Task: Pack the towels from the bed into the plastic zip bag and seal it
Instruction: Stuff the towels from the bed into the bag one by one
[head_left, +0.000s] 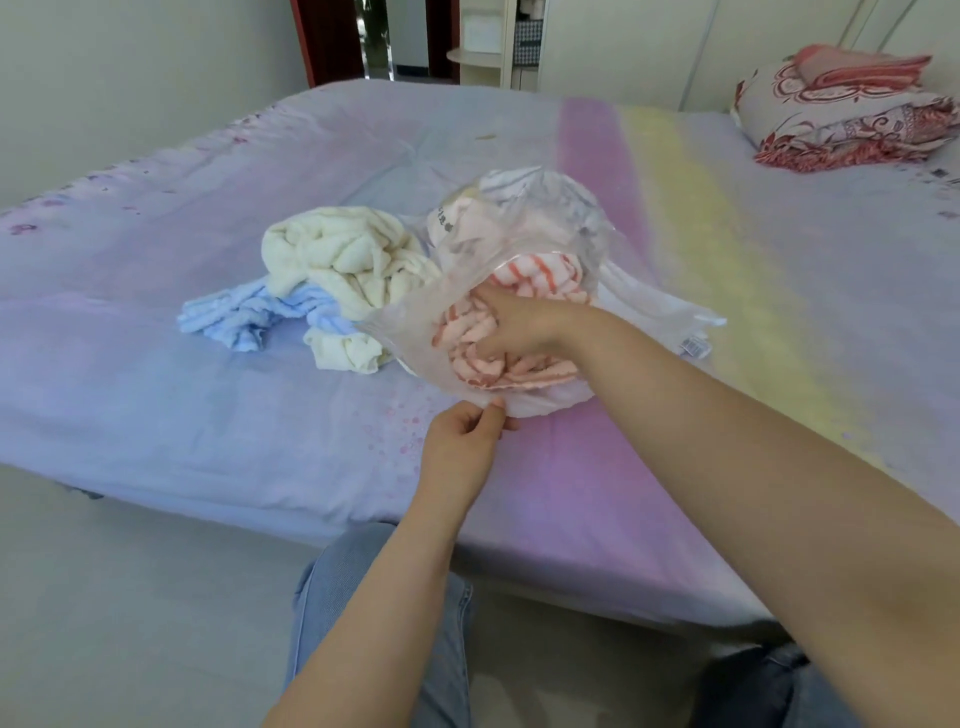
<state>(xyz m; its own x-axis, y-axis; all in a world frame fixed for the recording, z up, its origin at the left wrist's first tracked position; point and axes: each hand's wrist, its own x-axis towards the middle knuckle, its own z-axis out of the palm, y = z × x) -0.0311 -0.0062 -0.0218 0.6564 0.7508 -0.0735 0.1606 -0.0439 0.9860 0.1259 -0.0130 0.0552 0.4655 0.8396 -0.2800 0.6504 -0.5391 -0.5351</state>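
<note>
Right hand is inside the mouth of the plastic zip bag, fingers curled into the pink striped towel, gripping or shoving it deeper; cannot tell how tightly it holds. Left hand pinches the near edge of the bag opening between thumb and fingers, holding the mouth open and steady. Both hands busy, neither relaxed.

Bag lies on the bed, roughly mid-scene, mouth facing near, body bulging toward the far side. Through the plastic there looks to be more pale fabric at the far end, so probably at least one more towel is already in, though that is hard to confirm.

Progress, as a judgement: partway. Pink striped towel mostly in, some of it bunched at the opening. Left outside: cream towel in a heap just left of the bag, touching or nearly touching it, and blue towel further left, partly under the cream one. Both not yet packed. Zip not closed, seal step not started.

Likely still needed: finish pushing pink towel down, add cream and blue, press air out, run the zip. Bag already looks full, so fitting the bulky cream one could be tight.

Far right: folded red patterned bedding stacked on the bed, well apart from the work.
</note>
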